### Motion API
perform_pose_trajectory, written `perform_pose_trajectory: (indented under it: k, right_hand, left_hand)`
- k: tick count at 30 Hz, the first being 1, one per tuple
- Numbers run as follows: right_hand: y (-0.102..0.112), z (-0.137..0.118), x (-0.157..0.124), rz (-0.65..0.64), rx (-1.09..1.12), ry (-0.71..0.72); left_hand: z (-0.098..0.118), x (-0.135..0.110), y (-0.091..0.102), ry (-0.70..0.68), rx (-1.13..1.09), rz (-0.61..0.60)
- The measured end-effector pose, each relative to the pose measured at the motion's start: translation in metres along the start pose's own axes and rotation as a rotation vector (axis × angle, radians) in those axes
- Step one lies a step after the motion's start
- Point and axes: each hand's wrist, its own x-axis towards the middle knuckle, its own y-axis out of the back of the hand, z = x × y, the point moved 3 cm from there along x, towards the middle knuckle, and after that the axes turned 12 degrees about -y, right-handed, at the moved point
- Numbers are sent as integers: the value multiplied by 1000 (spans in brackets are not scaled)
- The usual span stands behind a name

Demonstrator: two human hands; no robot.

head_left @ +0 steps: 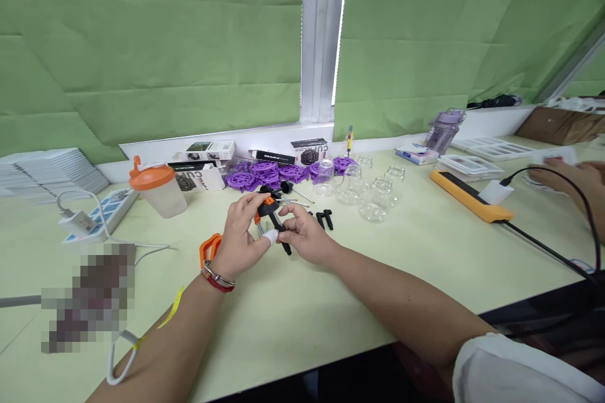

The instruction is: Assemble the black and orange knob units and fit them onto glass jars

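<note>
Bright, diffuse light covers the tabletop (307, 321); white glare lines the window post (317, 38), and highlights dot the jars (373, 203). Coarse pixels mask a patch (92, 296) at left; wide-angle stretching distorts the margins.

Pale table (293, 321) under black pieces (328, 220); glass jars (373, 211); purple parts (259, 174)

1. Mosaic blocks (92, 296) blot out whatever lies on the left part of the surface (302, 321).
2. The left hand (241, 236) covers part of the black-and-orange piece (269, 206); its full shape cannot be told.
3. The left wrist hides part of an orange loop (203, 253).
4. The right edge cuts off a co-worker's hand (570, 177); what it touches is unclear.
5. The white stack (47, 173) runs past the left edge.
6. Small print on the cup-holder box (309, 154) is illegible.
</note>
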Motion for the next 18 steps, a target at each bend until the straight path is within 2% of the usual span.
perform_pose_trajectory:
  k: [3,9,18]
  right_hand:
    - [0,-2,0,-12,32,-25]
    - [-4,-7,-3,-76,128,-75]
    - [-3,-7,-6,-147,210,-214]
  left_hand:
    - [0,1,0,-2,50,-40]
    - [-2,1,-8,-15,-96,-62]
    - [-9,-7,-20,-99,15,-234]
